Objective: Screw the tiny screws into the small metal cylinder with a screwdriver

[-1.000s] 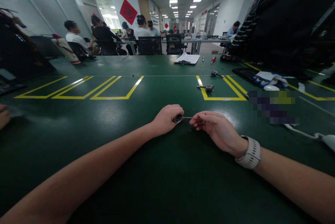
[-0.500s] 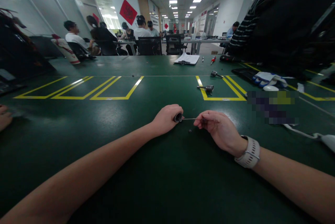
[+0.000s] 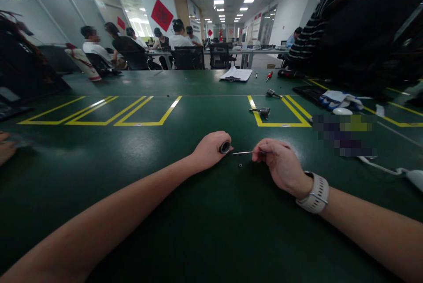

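My left hand [image 3: 211, 150] is wrapped round a dark metal cylinder [image 3: 225, 147], whose round open end faces right. Across a small gap, my right hand [image 3: 277, 159] pinches a thin metal rod [image 3: 243, 153]. The rod points left at the cylinder, its tip apart from it. Between and below the hands a tiny dark ring-like part [image 3: 240, 165] lies on the green table [image 3: 211, 239]. Farther back, one metal part with a shaft [image 3: 264, 112] lies by the yellow tape, and a similar part [image 3: 272, 93] is behind it.
A clipboard with papers [image 3: 235, 74], a pen [image 3: 256, 75] and a red screwdriver [image 3: 269, 76] lie at the back. White-and-blue gloves [image 3: 340, 99] and a white cable [image 3: 380, 167] are at the right. Another person's hand [image 3: 5, 147] rests at the left edge.
My right hand has moved slightly right, drawing the rod's tip away from the cylinder. My left hand has barely moved and still holds the cylinder.
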The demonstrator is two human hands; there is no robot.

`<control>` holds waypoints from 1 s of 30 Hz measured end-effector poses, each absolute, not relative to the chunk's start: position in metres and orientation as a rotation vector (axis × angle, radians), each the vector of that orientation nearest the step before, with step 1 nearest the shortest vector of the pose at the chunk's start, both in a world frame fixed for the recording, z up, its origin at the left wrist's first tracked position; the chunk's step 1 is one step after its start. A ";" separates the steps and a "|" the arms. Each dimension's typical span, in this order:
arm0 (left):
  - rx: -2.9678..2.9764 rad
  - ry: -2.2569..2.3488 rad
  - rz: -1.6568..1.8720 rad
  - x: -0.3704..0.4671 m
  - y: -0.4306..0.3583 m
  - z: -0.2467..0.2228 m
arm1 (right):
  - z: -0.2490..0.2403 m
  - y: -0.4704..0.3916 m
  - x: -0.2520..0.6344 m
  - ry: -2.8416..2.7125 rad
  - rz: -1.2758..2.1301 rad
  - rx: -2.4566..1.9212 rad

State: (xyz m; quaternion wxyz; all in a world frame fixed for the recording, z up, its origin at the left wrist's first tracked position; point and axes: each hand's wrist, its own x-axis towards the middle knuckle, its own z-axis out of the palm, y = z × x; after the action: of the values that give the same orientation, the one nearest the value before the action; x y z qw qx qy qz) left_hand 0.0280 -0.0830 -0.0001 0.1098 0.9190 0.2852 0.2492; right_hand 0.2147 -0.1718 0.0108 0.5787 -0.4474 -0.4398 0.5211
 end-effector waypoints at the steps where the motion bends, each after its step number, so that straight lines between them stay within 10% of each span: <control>1: 2.697 0.841 0.734 0.028 -0.083 0.000 | 0.011 -0.172 0.215 -1.035 1.206 -1.055; 30: 2.694 0.732 0.636 0.029 -0.085 0.002 | 0.010 -0.165 0.216 -1.074 1.065 -1.219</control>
State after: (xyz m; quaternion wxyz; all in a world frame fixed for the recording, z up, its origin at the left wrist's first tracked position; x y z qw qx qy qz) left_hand 0.0294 -0.0854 0.0024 0.1388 0.9318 0.2533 0.2201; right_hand 0.2156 -0.1652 0.0096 0.5644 -0.5181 -0.4564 0.4525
